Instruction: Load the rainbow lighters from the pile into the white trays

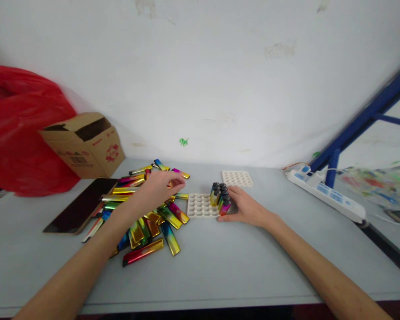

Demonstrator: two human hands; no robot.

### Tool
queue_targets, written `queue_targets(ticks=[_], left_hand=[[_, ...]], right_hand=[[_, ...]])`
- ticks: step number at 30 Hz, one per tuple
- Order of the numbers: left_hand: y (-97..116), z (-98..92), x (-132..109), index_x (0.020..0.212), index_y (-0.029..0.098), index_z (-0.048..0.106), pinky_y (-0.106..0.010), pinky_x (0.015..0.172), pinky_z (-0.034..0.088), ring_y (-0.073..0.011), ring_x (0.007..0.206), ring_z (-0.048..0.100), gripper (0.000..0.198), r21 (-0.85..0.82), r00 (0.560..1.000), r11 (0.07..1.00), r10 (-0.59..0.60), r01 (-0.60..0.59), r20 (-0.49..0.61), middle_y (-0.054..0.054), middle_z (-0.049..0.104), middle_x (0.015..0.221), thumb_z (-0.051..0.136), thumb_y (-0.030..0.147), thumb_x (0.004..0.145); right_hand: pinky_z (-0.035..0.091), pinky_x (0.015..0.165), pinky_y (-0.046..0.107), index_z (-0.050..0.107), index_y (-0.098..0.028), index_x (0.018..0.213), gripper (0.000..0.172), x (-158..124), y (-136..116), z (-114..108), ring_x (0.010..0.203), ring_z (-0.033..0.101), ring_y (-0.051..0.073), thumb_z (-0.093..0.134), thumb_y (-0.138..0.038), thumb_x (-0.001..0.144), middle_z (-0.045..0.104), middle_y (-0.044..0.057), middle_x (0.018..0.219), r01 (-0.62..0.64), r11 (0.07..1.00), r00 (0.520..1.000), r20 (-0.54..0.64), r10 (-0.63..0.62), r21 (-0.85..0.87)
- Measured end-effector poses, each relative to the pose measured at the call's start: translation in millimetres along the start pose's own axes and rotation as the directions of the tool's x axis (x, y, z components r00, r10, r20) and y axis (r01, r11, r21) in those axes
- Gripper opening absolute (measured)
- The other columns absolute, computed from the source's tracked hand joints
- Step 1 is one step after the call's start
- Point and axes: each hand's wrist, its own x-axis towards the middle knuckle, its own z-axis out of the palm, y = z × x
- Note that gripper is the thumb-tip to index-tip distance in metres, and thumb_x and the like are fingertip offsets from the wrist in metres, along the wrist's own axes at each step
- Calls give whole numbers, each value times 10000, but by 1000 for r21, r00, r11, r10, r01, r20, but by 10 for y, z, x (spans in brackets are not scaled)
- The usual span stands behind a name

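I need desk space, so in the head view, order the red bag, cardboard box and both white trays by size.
Red bag
Cardboard box
Front tray and rear tray: unsure, as the front is nearer

Loose lighters (pixel 152 226): metallic red, gold, green, blue and magenta, several grading from one hue into another. Upright lighters (pixel 220 195): black ends above yellow, green and magenta bodies. Near tray (pixel 200 205) and far tray (pixel 237 178): off-white, patterned with rows of wells. Tabletop (pixel 200 266): pale grey. Carton (pixel 76 153): brown, printed partly in red. Bag (pixel 26 129): red. Power strip (pixel 326 195): white, with blue panels.
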Motion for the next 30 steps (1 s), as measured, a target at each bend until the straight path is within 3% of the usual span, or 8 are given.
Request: queue_targets(ticks=[6,9,13,18,21,25,28,30], left_hand=[[-455,-216,-52,995,264,829,-352,823,506,-281,935,714,278,247,982,965,-129,93,135,-58,813,1034,605,383,881],[-541,-202,-77,1093,262,814,-393,926,493,-295,1025,689,333,257,981,966,-78,31,176,-77,790,1099,563,372,904],[-554,-198,-89,1004,230,820,-402,956,487,-295,1034,662,307,244,986,970,-57,18,155,-111,754,1080,559,349,895],[-505,-300,-88,917,225,789,-366,876,522,-284,944,671,288,53,995,995,-90,88,37,-83,765,981,731,484,805],[-412,-353,-111,958,216,765,-336,826,553,-262,944,695,339,-222,992,969,-119,109,-32,-79,770,1024,781,510,790],[-196,-369,-155,1032,205,684,-285,704,582,-222,921,731,324,-680,977,719,-211,146,-13,-98,761,1169,808,412,818],[-31,-361,-160,989,197,640,-326,816,600,-234,1012,733,258,-878,962,472,-267,73,-64,-98,760,1163,801,334,841],[57,-340,-151,984,192,636,-354,878,592,-219,983,728,212,-936,958,351,-272,9,-93,-69,765,1006,761,331,884]], right_hand=[[504,843,409,622,-176,983,582,-2,-1,-6,946,582,286,812,-677,755,613,97,1013,3,1000,1000,-8,-3,-25],[504,863,414,625,-174,1011,585,-3,-1,-11,967,585,289,810,-670,763,619,102,1039,0,1000,1000,-1,0,-10],[509,886,431,635,-170,1028,581,-4,0,-14,986,589,298,820,-653,762,629,113,1067,-1,1000,1000,6,1,11],[511,925,458,651,-182,1113,604,0,-14,-21,1051,600,326,827,-640,761,644,132,1143,-14,999,1000,10,14,35],[510,930,470,651,-182,1126,613,3,-22,-20,1048,602,329,830,-640,759,646,136,1150,-19,999,1000,15,19,40],[511,918,467,655,-170,1101,601,3,-18,-14,1029,602,327,836,-629,757,645,138,1129,-23,999,1000,14,23,35],[511,919,473,654,-163,1106,611,2,-18,-15,1030,600,329,826,-639,763,646,144,1135,-24,999,1000,19,23,33],[507,938,481,648,-165,1140,626,3,-22,-20,1056,595,332,819,-640,770,644,147,1164,-18,999,1000,21,17,38]])
